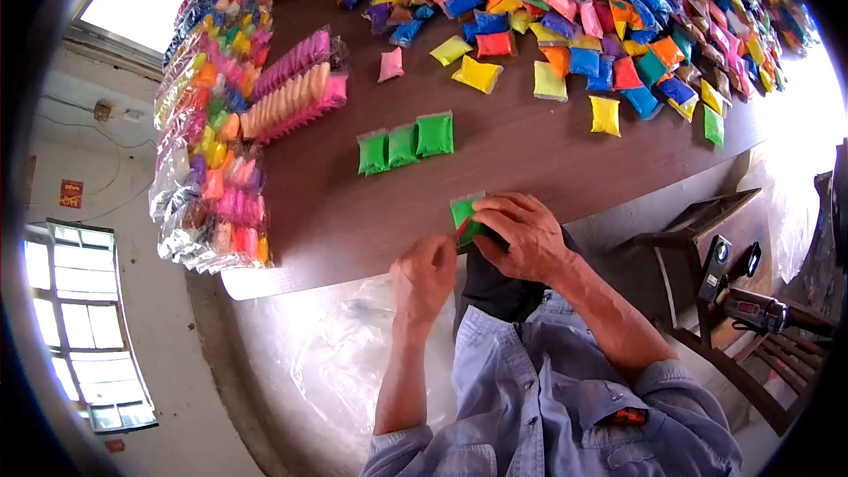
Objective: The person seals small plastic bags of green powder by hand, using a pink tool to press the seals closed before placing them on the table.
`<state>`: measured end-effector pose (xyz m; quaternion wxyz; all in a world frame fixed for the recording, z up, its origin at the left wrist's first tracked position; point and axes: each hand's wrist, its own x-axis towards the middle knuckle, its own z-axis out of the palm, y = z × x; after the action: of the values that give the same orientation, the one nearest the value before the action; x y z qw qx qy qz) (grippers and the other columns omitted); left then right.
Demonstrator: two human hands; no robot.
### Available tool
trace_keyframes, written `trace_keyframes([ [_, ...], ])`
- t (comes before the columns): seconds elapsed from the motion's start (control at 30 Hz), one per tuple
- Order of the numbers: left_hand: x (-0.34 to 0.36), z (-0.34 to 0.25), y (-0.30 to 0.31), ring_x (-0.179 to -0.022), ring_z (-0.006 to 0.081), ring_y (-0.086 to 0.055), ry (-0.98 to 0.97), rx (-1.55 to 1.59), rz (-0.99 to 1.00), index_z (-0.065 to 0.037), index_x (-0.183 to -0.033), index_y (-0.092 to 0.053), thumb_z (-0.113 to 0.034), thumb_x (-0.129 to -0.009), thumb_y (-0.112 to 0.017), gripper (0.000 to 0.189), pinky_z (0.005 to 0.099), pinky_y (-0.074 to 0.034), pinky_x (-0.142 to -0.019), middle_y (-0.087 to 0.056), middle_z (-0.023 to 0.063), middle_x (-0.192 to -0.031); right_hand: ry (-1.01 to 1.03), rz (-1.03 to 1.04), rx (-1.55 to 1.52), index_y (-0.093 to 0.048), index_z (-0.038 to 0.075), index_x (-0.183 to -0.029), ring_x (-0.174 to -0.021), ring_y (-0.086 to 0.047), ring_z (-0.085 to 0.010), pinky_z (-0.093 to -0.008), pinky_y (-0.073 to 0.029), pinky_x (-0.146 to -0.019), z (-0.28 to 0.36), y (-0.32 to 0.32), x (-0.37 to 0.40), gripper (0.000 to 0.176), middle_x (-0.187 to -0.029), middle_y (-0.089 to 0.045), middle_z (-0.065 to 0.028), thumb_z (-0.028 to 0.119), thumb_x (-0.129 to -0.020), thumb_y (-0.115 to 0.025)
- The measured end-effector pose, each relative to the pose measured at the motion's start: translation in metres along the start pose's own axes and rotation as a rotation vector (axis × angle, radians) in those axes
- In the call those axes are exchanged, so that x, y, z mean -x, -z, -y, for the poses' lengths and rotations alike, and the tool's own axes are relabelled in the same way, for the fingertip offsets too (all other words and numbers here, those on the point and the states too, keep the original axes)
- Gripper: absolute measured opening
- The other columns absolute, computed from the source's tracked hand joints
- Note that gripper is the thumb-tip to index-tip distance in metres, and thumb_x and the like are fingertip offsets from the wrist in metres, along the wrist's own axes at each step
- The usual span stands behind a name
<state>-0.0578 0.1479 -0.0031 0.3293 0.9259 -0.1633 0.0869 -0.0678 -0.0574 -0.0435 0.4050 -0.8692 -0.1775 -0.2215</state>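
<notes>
At the front edge of the table, a small clear packet with green filling [464, 210] is pinched in my right hand [526, 238], its fingers bent over the packet's right side. My left hand [424, 272] is closed around a thin red stick [463, 226], whose tip points up against the packet; its exact kind is too small to tell. Farther back, three more green packets [403, 145] lie side by side, slightly overlapping, on the brown table [309, 238].
A large heap of multicoloured packets [609, 26] covers the far side. Bagged stacks of packets [212, 141] line the left edge, beside pink and peach rows [291, 97]. Loose yellow packets [477, 75] lie midway. A wooden chair [768, 353] stands right, plastic sheeting [353, 344] below.
</notes>
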Motion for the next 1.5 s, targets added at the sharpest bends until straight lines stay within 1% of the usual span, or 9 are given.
trace_keyframes([
  [0.1,-0.006,0.016,0.002,-0.066,0.0317,-0.070,0.044,-0.132,-0.027,0.000,-0.090,-0.071,-0.001,-0.089,-0.073,0.002,0.0372,-0.054,-0.063,-0.070,0.0189,-0.078,0.010,0.003,0.036,-0.069,0.009,-0.116,-0.115,-0.065,-0.0319,-0.0443,-0.053,-0.098,0.003,0.001,-0.004,0.037,-0.123,-0.068,-0.0080,0.017,-0.081,-0.080],
  [0.33,0.013,-0.013,0.000,-0.067,0.0300,-0.070,0.026,0.033,-0.034,-0.003,-0.091,-0.072,-0.003,-0.091,-0.075,0.003,0.0374,-0.054,-0.063,-0.069,0.0165,-0.077,0.011,-0.029,0.037,-0.071,0.008,-0.115,-0.120,-0.062,-0.0306,-0.0449,-0.053,-0.098,0.002,-0.002,-0.005,0.039,-0.128,-0.066,-0.0072,0.020,-0.079,-0.081],
  [0.57,0.019,0.015,0.002,-0.062,0.0303,-0.066,0.137,-0.109,-0.143,-0.003,-0.088,-0.070,-0.007,-0.094,-0.072,0.008,0.0385,-0.052,-0.059,-0.068,0.0162,-0.074,0.012,0.049,0.073,-0.072,0.007,-0.118,-0.122,-0.062,-0.0304,-0.0443,-0.052,-0.102,0.004,0.005,-0.006,0.046,-0.130,-0.066,-0.0089,0.023,-0.078,-0.084],
  [0.83,0.030,-0.004,-0.018,-0.064,0.0329,-0.068,-0.063,-0.111,-0.144,-0.005,-0.087,-0.068,-0.004,-0.090,-0.075,0.009,0.0407,-0.052,-0.058,-0.069,0.0147,-0.076,0.009,0.074,0.067,-0.073,0.006,-0.118,-0.122,-0.062,-0.0303,-0.0439,-0.052,-0.102,0.004,0.006,-0.006,0.046,-0.128,-0.067,-0.0087,0.023,-0.078,-0.085],
  [0.9,0.029,0.000,-0.017,-0.062,0.0333,-0.067,-0.060,-0.154,-0.167,-0.005,-0.087,-0.067,-0.004,-0.090,-0.076,0.009,0.0412,-0.052,-0.057,-0.067,0.0137,-0.074,0.013,0.011,0.048,-0.073,0.007,-0.114,-0.117,-0.062,-0.0297,-0.0431,-0.052,-0.095,0.005,0.002,-0.007,0.042,-0.122,-0.067,-0.0074,0.024,-0.078,-0.085],
  [1.03,0.028,0.008,-0.011,-0.062,0.0322,-0.067,0.000,-0.196,-0.191,-0.005,-0.088,-0.067,-0.003,-0.091,-0.075,0.009,0.0408,-0.051,-0.057,-0.066,0.0136,-0.074,0.001,-0.012,0.038,-0.074,0.007,-0.110,-0.115,-0.063,-0.0290,-0.0431,-0.052,-0.094,0.004,-0.003,-0.009,0.039,-0.119,-0.067,-0.0065,0.025,-0.077,-0.085],
  [1.23,0.030,-0.003,-0.021,-0.062,0.0314,-0.067,-0.096,-0.096,-0.167,-0.004,-0.088,-0.067,-0.003,-0.092,-0.075,0.009,0.0397,-0.052,-0.057,-0.066,0.0131,-0.074,-0.041,-0.033,0.051,-0.077,0.008,-0.107,-0.110,-0.067,-0.0279,-0.0429,-0.055,-0.095,0.006,-0.002,-0.011,0.037,-0.116,-0.072,-0.0050,0.023,-0.075,-0.086],
  [1.43,0.020,0.010,-0.008,-0.062,0.0324,-0.066,0.044,-0.188,-0.291,-0.006,-0.088,-0.069,-0.004,-0.091,-0.075,0.008,0.0425,-0.051,-0.056,-0.067,0.0130,-0.075,-0.062,-0.040,0.074,-0.077,0.008,-0.107,-0.111,-0.067,-0.0287,-0.0431,-0.055,-0.095,0.008,-0.005,-0.012,0.036,-0.115,-0.072,-0.0054,0.024,-0.075,-0.085],
  [1.5,0.027,0.001,-0.013,-0.063,0.0328,-0.067,-0.023,-0.165,-0.249,-0.007,-0.088,-0.069,-0.005,-0.091,-0.076,0.008,0.0428,-0.051,-0.057,-0.067,0.0131,-0.075,-0.061,-0.035,0.046,-0.077,0.007,-0.106,-0.111,-0.067,-0.0287,-0.0437,-0.054,-0.095,0.009,-0.002,-0.011,0.034,-0.116,-0.072,-0.0058,0.022,-0.077,-0.083],
])
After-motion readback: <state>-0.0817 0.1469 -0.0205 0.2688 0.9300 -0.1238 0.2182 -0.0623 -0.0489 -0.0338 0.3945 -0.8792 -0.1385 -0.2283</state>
